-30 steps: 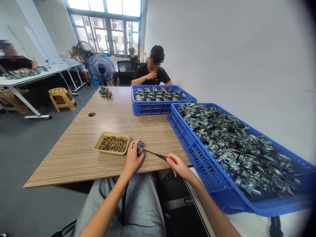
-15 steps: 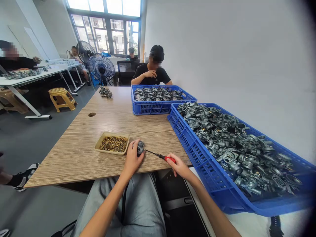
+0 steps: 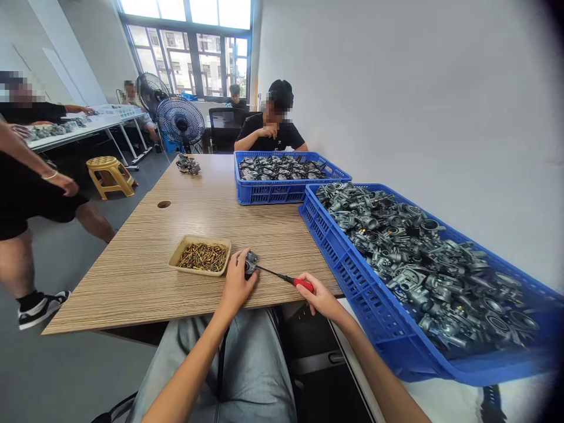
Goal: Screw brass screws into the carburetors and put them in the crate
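My left hand (image 3: 237,284) is closed around a small grey metal part (image 3: 251,262) that rests on the wooden table (image 3: 145,252) near its front edge. My right hand (image 3: 321,299) grips the red handle of a screwdriver (image 3: 286,278), whose thin shaft points left with its tip at the part. A shallow tan tray of brass screws (image 3: 201,256) lies just left of my left hand.
Two blue crates of grey metal castings stand to the right, a near one (image 3: 396,258) and a far one (image 3: 282,175). A person sits at the table's far end. Another person (image 3: 26,194) walks past on the left. A yellow stool, fans and another worktable stand beyond.
A person has walked into view at the left, from only a shoe showing to legs and arms. My hands, the part and the screwdriver have stayed in place.
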The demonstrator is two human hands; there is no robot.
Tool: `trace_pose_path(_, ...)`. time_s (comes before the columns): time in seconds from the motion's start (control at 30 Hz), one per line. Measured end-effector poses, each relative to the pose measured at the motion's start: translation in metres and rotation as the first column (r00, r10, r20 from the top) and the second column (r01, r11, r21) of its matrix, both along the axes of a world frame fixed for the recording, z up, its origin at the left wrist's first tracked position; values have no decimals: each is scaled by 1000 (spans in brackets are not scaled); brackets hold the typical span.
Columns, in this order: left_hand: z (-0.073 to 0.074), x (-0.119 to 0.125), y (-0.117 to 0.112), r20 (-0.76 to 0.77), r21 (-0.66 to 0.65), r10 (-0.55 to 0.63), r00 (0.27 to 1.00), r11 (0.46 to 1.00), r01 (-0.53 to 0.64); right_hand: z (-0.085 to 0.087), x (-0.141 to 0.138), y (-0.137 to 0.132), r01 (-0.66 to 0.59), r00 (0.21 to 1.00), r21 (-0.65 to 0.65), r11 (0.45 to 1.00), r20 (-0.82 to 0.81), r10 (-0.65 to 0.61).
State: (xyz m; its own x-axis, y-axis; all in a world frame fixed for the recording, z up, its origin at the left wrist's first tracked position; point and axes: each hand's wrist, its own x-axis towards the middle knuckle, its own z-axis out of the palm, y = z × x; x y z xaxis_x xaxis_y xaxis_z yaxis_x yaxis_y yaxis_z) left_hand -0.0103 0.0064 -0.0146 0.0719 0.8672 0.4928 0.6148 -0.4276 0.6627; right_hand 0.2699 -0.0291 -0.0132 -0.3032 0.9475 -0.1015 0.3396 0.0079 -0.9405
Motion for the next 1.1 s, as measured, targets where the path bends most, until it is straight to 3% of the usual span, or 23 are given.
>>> trace_pose_path(0.67, 0, 0, 0, -1, -4, -1, 1000, 1000, 1, -3, 0, 1, 0, 1000, -1, 1000, -8, 0)
trace_pose_path(1.1, -1, 0, 0, -5, -2, 1, 1000, 1000, -1, 4, -2, 0, 4, 1000, -12, 1000, 5, -4)
